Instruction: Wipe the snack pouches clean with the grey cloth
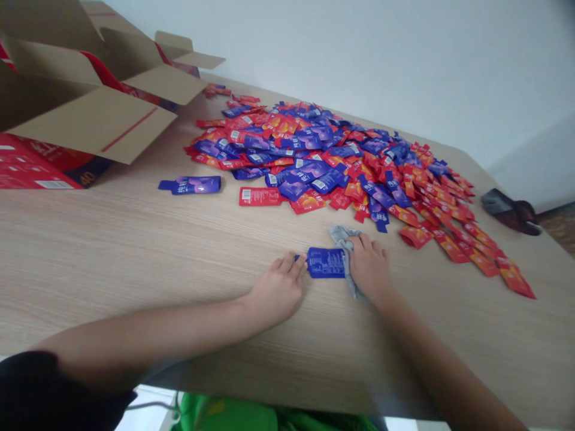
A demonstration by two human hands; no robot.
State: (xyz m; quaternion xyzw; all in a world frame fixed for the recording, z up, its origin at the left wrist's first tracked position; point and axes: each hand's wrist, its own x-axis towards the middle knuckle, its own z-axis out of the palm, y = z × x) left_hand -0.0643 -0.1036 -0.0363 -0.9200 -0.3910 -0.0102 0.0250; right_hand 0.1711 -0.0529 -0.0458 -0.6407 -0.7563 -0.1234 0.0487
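Observation:
A blue pouch (327, 263) lies flat on the wooden table (135, 251), its printed back facing up. My left hand (281, 284) pinches the narrow spout end of this pouch. Bunched under the fingers of my right hand (372, 266) is a grey cloth (344, 233), pressed on the pouch's right end. Just beyond my hands spreads a big heap of red and blue pouches (305, 170). Apart from the heap, another blue pouch (197, 185) with a purple picture lies to the left.
Open cardboard boxes (90, 120) with raised flaps stand at the back left. A dark, shiny object (512, 211) sits near the right table edge. A white wall (381, 60) runs behind the table. Something green (229, 413) shows below the front edge.

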